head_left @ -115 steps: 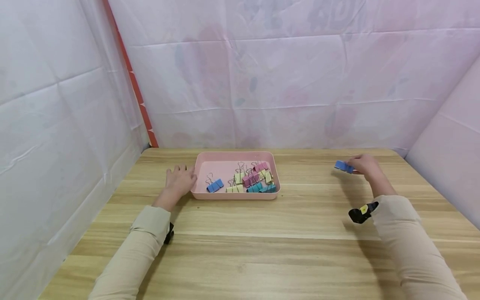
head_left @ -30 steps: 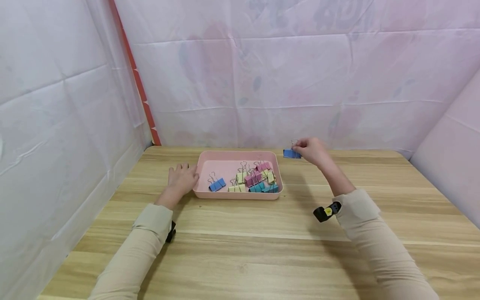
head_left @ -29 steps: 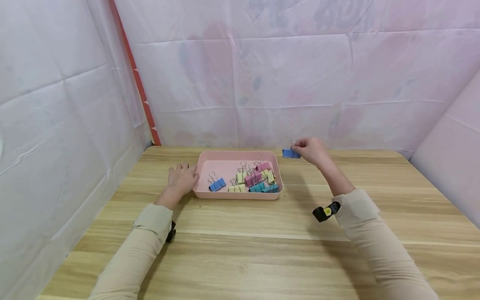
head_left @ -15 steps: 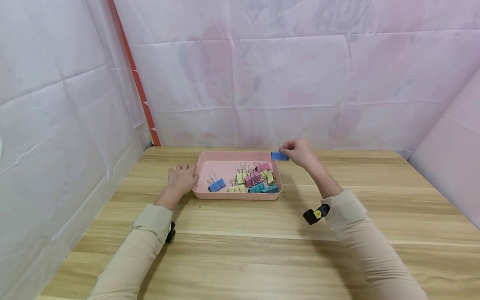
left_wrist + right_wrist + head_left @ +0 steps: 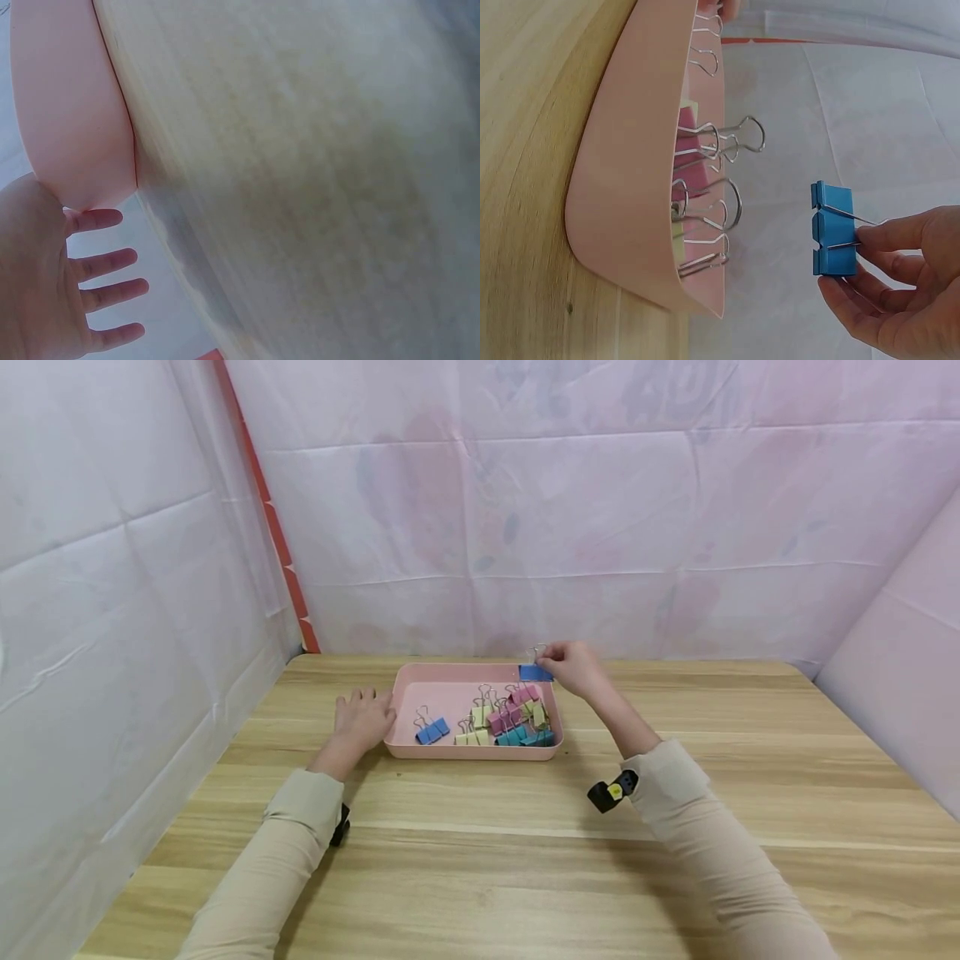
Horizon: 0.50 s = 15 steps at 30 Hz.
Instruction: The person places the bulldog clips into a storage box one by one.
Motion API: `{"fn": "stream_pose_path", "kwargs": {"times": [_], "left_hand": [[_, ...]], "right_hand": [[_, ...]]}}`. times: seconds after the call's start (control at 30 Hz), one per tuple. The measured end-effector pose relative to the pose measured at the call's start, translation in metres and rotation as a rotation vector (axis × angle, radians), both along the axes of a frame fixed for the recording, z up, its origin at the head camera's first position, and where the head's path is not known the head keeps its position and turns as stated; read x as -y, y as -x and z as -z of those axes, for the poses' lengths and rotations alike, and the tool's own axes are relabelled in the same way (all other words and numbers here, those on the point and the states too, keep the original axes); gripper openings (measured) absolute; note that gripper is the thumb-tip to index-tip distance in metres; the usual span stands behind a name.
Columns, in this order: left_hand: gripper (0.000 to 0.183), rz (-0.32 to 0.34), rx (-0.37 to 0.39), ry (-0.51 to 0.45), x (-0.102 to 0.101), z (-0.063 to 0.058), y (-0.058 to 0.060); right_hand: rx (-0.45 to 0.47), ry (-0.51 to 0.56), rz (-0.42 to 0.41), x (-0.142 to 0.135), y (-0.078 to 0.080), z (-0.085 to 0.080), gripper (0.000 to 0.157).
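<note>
My right hand (image 5: 576,667) pinches a blue binder clip (image 5: 835,231) between thumb and fingers, above the back right corner of the pink tray (image 5: 431,752). In the right wrist view the held clip hangs apart from the tray wall. My left hand (image 5: 362,720) touches the tray's left end, its fingers straight and spread in the left wrist view. Inside the tray a second blue binder clip (image 5: 432,732) lies apart at the left. Pink binder clips (image 5: 504,719), yellow binder clips (image 5: 472,738) and teal binder clips (image 5: 512,737) crowd the right half, wire handles up.
The tray stands on a wooden table (image 5: 480,868), toward its back edge. A white patterned cloth (image 5: 570,527) hangs behind the table, and more white cloth (image 5: 112,610) closes off the left side. A red strip (image 5: 273,531) runs down the back left corner.
From far right, my right hand has carried the blue binder clip leftward to above the tray's back right corner. My left hand keeps its place at the tray's left end.
</note>
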<state>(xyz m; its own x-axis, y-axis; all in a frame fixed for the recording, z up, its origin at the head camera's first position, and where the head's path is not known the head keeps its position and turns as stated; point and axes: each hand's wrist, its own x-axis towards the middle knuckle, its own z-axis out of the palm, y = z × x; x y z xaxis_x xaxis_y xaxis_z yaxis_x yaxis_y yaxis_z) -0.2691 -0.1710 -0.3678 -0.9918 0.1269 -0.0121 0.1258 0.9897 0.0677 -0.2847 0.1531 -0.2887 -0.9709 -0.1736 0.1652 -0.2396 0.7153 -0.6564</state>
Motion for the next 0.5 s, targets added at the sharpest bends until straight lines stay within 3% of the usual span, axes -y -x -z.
{"fn": "stream_pose_path", "kwargs": {"times": [0.5], "left_hand": [[0.047,0.000,-0.001,0.002,0.001,-0.003,-0.001]], "right_hand": [[0.010,0.083,-0.061,0.038,-0.002,0.008,0.019]]}}
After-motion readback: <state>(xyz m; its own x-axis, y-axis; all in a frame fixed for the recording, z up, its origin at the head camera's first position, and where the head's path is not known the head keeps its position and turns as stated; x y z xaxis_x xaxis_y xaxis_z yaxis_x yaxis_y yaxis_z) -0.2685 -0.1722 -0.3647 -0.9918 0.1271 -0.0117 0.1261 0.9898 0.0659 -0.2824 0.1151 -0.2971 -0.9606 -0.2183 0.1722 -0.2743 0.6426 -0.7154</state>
